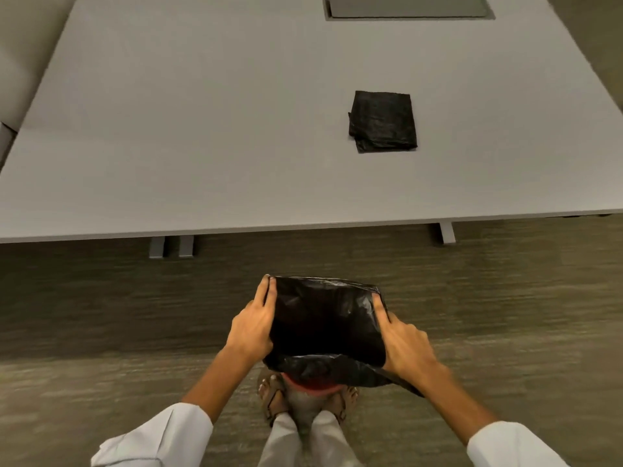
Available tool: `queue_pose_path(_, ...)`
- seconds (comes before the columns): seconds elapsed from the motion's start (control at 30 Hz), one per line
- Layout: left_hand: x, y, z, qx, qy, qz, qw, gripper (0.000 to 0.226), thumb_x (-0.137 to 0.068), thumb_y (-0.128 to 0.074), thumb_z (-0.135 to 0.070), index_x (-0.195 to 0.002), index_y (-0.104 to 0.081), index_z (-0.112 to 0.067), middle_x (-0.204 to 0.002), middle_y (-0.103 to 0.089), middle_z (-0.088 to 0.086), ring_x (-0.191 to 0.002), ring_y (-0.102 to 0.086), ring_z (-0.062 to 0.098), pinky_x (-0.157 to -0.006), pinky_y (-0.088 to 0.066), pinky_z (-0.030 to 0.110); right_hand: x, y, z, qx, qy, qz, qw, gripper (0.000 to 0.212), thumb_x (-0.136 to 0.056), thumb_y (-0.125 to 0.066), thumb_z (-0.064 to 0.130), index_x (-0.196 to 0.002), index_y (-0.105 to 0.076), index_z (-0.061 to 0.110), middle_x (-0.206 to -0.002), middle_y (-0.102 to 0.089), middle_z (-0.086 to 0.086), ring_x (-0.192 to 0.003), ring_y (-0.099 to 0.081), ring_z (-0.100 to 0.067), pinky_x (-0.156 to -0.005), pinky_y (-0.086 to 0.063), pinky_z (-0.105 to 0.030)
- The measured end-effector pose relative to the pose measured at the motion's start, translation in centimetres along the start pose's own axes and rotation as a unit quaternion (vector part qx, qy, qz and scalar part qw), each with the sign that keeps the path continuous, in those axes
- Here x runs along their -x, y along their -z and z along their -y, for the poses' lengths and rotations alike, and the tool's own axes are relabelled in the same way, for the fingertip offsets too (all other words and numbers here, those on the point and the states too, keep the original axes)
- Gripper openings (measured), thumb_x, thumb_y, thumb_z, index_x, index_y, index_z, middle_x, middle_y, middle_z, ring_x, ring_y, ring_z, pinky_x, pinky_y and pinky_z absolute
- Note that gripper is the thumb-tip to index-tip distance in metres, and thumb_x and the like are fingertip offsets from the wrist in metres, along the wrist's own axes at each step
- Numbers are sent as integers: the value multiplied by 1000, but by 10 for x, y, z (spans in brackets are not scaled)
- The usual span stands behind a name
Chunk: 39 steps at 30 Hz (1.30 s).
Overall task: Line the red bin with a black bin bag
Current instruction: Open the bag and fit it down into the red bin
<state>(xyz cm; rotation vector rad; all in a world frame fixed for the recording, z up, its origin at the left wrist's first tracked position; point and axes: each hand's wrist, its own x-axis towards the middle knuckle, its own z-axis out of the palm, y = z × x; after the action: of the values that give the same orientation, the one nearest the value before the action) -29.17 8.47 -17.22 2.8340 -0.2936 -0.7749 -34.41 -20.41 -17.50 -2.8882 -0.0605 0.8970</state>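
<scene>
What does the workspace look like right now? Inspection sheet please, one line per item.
Surface: grey table, bare apart from one folded black bag; recessed panel at its far edge.
Job's things: black bin bag stretched open over the red bin; only a sliver of red rim shows beneath it, between the person's feet.
Clutter: nothing seen.
Hands: left hand and right hand each grip a side of the bag's mouth.
Cables: nothing seen.
Surroundings: carpeted floor; table legs under the near edge.

Both hands gripping black bin bag (325, 318), red bin (312, 388) beneath
</scene>
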Motion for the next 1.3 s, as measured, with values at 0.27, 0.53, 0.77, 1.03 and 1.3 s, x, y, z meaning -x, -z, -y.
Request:
queue_pose_path(0.27,-51,-94,34,-5,-1,32,999,111,-76,-67,-3,-155,10,-13,-166,12,6,-114,-59,30,-80,-52,33,-60,-83,-18,9,-16,43,999,138,-60,-68,75,-140,38,41,-129,-61,-7,-103,-67,-33,-80,-55,-45)
queue_pose_path(0.53,-104,-174,54,-21,28,51,998,104,-74,-68,-1,-155,-3,-11,-165,-8,8,-133,-45,28,-91,-52,34,-119,-148,-31,32,-23,51,998,111,-76,-64,50,-150,19,43,-114,-67,-5,-97,-68,-30,-74,-56,-42)
queue_pose_path(0.77,-147,-213,69,-85,30,57,994,96,-78,-66,-4,-154,-9,-12,-159,-24,9,-123,-51,33,-89,-53,42,-163,-181,-41,60,-32,73,995,113,-75,-68,41,-152,15,40,-92,-67,-3,-83,-68,-26,-63,-51,-36)
queue_pose_path(1.03,-181,-250,79,-89,44,91,991,96,-86,-55,-1,-155,9,-20,-164,-14,10,-120,-57,35,-85,-55,45,-205,-211,-48,79,-33,114,990,112,-74,-73,41,-155,4,34,-109,-65,-8,-99,-66,-30,-77,-55,-41)
queue_pose_path(1.3,-227,-265,86,-90,79,152,981,92,-93,-47,-3,-153,15,-34,-106,-65,9,-73,-58,24,-63,-48,36,-249,-233,-62,90,-22,115,989,103,-78,-69,26,-156,-2,32,-114,-64,-8,-100,-65,-30,-73,-52,-39)
